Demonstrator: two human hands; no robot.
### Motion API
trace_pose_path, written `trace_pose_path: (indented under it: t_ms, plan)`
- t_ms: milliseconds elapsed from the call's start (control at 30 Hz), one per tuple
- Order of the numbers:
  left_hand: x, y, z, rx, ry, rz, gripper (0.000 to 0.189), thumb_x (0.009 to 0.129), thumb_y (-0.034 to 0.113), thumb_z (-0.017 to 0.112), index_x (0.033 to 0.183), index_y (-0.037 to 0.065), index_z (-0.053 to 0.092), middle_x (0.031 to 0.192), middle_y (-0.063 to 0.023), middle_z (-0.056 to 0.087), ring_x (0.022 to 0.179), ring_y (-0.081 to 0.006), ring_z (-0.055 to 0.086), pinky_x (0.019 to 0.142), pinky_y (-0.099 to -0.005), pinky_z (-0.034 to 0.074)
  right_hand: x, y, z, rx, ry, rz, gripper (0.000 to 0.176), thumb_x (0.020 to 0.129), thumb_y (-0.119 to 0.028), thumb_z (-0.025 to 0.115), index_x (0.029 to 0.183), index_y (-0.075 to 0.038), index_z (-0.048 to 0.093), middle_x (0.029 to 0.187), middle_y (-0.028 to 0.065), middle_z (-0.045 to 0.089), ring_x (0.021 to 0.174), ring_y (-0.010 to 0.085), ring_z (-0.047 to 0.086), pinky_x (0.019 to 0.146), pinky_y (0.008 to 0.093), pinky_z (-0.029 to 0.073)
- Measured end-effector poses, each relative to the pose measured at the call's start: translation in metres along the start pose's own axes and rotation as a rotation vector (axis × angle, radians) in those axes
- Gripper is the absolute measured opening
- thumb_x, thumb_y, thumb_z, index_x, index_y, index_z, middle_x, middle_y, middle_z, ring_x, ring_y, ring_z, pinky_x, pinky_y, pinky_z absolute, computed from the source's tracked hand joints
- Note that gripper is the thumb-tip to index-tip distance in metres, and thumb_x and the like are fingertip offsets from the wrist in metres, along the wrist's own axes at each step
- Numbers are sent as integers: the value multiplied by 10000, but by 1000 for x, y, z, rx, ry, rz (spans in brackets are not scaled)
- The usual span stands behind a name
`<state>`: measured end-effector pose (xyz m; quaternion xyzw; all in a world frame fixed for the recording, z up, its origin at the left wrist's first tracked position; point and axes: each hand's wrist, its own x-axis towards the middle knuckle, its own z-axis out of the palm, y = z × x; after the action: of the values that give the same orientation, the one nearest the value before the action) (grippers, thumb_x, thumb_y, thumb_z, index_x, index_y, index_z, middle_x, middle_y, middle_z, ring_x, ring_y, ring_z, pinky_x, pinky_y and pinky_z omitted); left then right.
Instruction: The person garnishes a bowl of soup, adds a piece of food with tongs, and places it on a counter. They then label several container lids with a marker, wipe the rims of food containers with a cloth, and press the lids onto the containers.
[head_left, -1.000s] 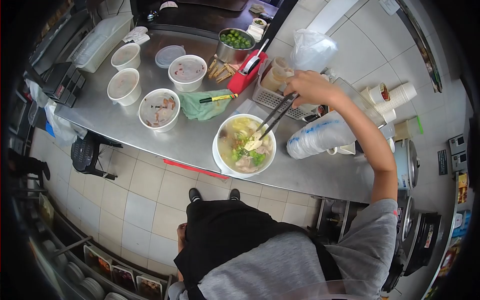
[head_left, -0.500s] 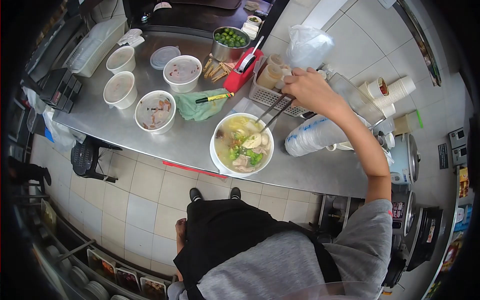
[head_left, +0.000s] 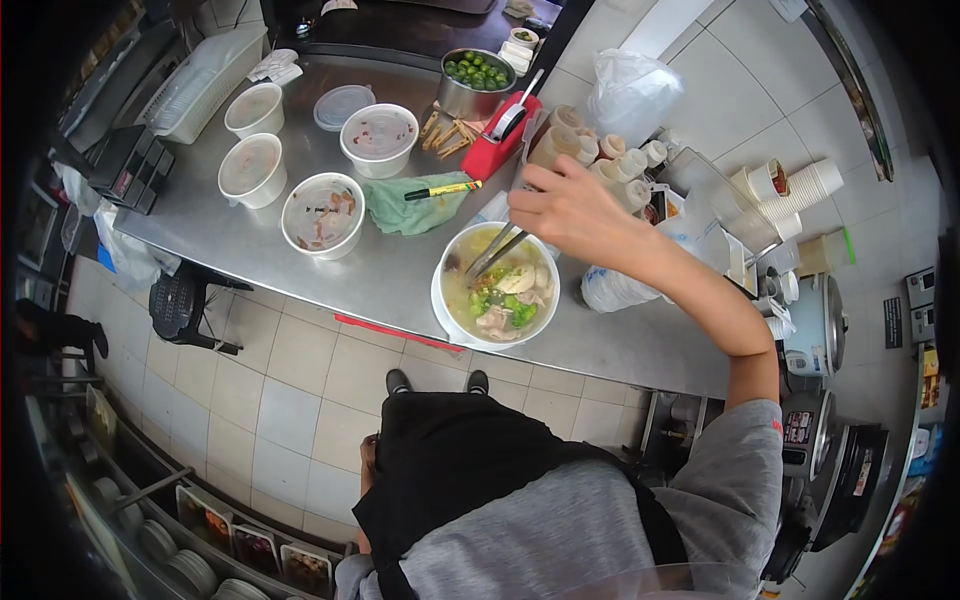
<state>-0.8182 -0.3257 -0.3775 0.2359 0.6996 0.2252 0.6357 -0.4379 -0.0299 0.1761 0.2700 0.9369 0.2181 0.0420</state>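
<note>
Soup bowl (head_left: 440,303), white and round, sits on the steel tabletop (head_left: 400,290) close to the edge nearest you, in front of your body. It contains pale broth, green vegetable pieces and light chunks of food.

Your right hand (head_left: 560,207) is over the bowl's far right side, its fingers closed around the upper end of a dark two-pronged utensil (head_left: 492,254). Whether this is chopsticks or tongs cannot be determined. The prongs slant down to the left, with their tips in the bowl's contents.

Your left hand (head_left: 369,453) is low at your left side, against the black apron (head_left: 450,450) and well apart from the bowl. It is partly hidden; the state of its fingers cannot be told.

To the left of the bowl, a green cloth (head_left: 400,212) lies crumpled, a yellow-and-black marker (head_left: 443,190) resting across it. Four white tubs with clear lids stand further left, the nearest tub (head_left: 322,217) bearing handwriting on its lid. Beyond the cloth are wooden clothespins (head_left: 457,143), a red tape dispenser (head_left: 492,150) and a metal pot (head_left: 474,102) of small green citrus. A plastic-wrapped stack (head_left: 608,290) lies right of the bowl, partly behind your right forearm.
</note>
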Motion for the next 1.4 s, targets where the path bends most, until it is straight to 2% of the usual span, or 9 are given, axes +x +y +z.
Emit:
trace_pose_path:
  t_ms: [67,267,367,667,767,867,967,1400]
  plan:
    - [0,1,1,-1,4,-1,332,773,134,632,1065,-4,557,929,-101,632,811,-161,597,759,-298,484,7,-3,1,5,-6,-40,53,638,-138,581,663,-112,543,742,-37,469,816,131,450,644,274,343]
    - [2,3,4,-5,14,0,329,777,141,625,1067,0,557,933,-99,632,819,-162,595,767,-301,482,19,-11,5,8,-30,-87,51,635,-170,613,671,-134,609,721,-73,516,842,126,459,651,271,343]
    - [1,1,5,-8,15,-2,328,779,144,622,1067,2,557,936,-99,632,823,-163,595,770,-303,480,20,-13,11,39,-39,-119,39,641,-144,590,650,-119,562,737,-44,485,830,128,456,643,269,339]
    - [-2,1,4,-2,19,-14,324,785,155,612,1069,9,557,942,-96,632,836,-164,593,782,-307,476,11,-3,-15,6,2,-41,48,640,-136,579,648,-107,542,737,-37,471,798,130,452,632,273,332]
    - [-1,3,4,5,16,-11,323,788,158,609,1070,11,557,944,-96,631,840,-164,592,786,-309,475,10,-2,-20,-26,-7,-27,28,630,-140,601,638,-115,591,722,-52,521,829,135,466,637,270,359]
    - [1,4,4,12,10,-6,321,790,162,606,1071,14,557,946,-95,631,844,-165,592,789,-310,474,9,-6,-18,23,4,1,52,643,-132,579,651,-102,539,735,-34,468,785,131,447,630,273,331]
    - [3,6,4,13,6,-1,320,792,165,602,1071,16,557,948,-94,631,848,-165,591,793,-312,472,11,-14,-18,34,-17,2,47,643,-134,579,647,-105,542,730,-35,469,787,131,450,630,272,335]
    - [-1,1,3,11,6,-13,315,801,180,588,1074,26,558,958,-91,631,866,-167,588,810,-319,466,19,-22,-2,74,-35,-29,40,641,-146,601,654,-112,616,716,-40,524,818,143,488,637,275,360]
